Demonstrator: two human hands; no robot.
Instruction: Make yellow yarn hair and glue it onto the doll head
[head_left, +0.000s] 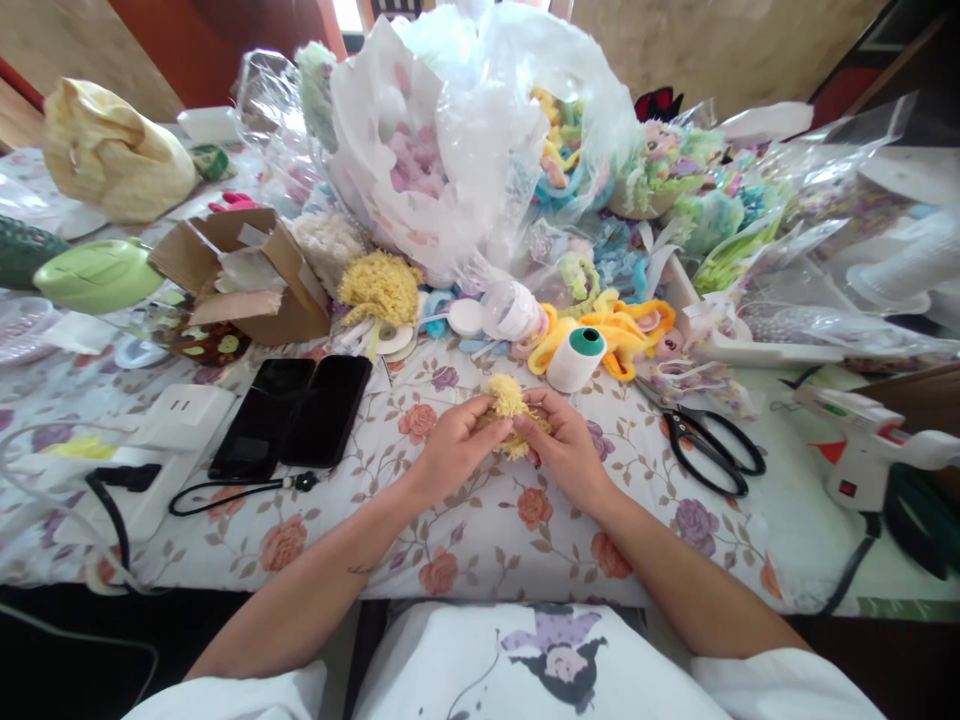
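Observation:
Both hands meet over the floral tablecloth [480, 530], around a small fluffy yellow yarn piece [508, 396]. My left hand [466, 445] pinches its left side with thumb and fingers. On the other side, my right hand [562, 445] grips the same piece, its thumb close to the left thumb. Part of the yarn shows above the thumbs and part below; the fingers hide the rest. Just beyond the right hand stands a white thread spool [574, 365] with a green top. A larger yellow yarn bundle [380, 287] lies farther back on the left.
Black-handled scissors [712, 445] and a glue gun [855, 450] lie to the right. Two black phones [292, 415], a power strip [161, 440] and a cardboard box [247, 280] are at the left. Plastic bags [487, 130] of plush pieces crowd the back.

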